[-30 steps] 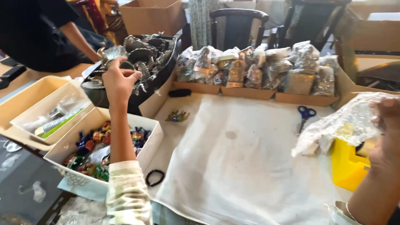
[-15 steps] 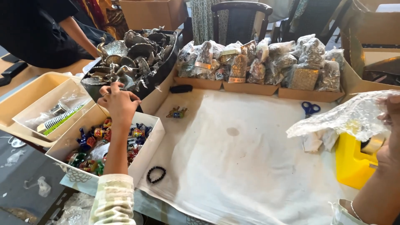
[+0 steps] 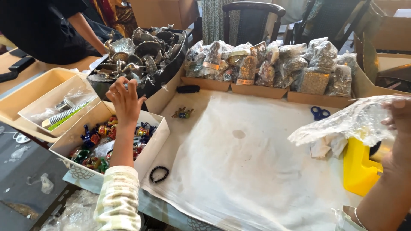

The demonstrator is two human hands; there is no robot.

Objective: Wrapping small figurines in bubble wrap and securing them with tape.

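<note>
— Where is the clear plastic bag [image 3: 355,122]?

— At the table's right edge, over the yellow container [image 3: 358,169]. The right hand [image 3: 398,128] has it pinched at the top, fingers curled, wrist bent upward.

— And the left hand [image 3: 124,99]?

— Raised above the white box of colourful trinkets [image 3: 102,141], fingers loosely spread and bent, apparently holding nothing, though the palm faces away. The forearm rises straight up, near the dark tray of silver figurines [image 3: 137,55].
</note>
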